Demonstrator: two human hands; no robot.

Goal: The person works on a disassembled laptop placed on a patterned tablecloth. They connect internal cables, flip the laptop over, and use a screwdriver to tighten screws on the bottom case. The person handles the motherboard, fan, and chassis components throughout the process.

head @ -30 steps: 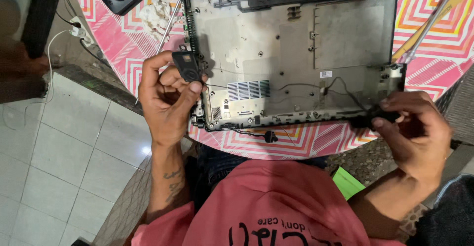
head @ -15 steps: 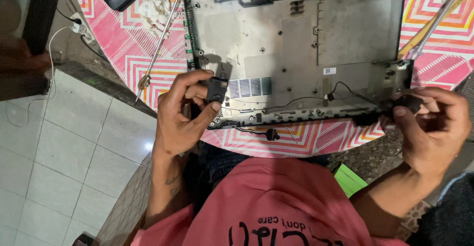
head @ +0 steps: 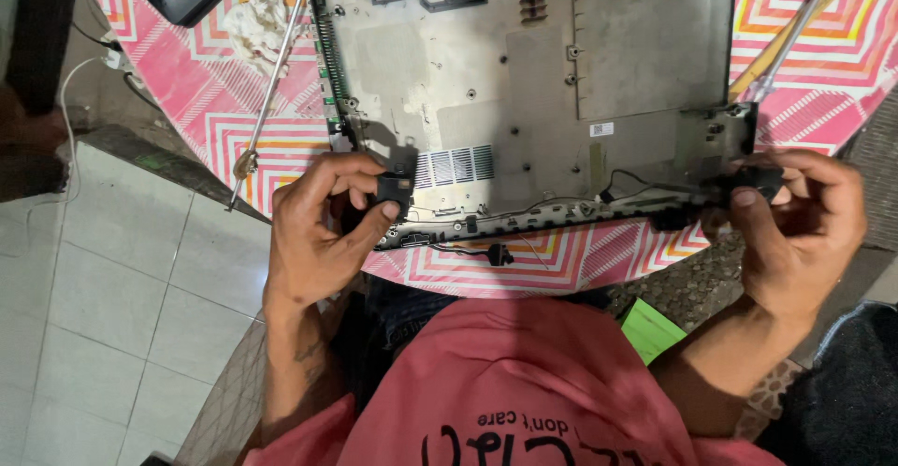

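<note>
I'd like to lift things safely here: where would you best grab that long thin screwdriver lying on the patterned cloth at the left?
Probably by the handle end of the long screwdriver, near the table edge, coming from the left. It lies slanted and flat on the pink patterned cloth, and its upper end runs close to the open laptop shell and a crumpled rag, leaving less room there.

Dim, warm indoor light falls from above, soft shadows pool under both hands, and the frame is sharp with slight edge distortion.

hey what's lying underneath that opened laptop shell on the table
Under the grey laptop shell lies a pink cloth with white zigzag squares, showing along the left, right and near edges. Whatever sits beneath the shell's middle is covered and cannot be seen.
</note>
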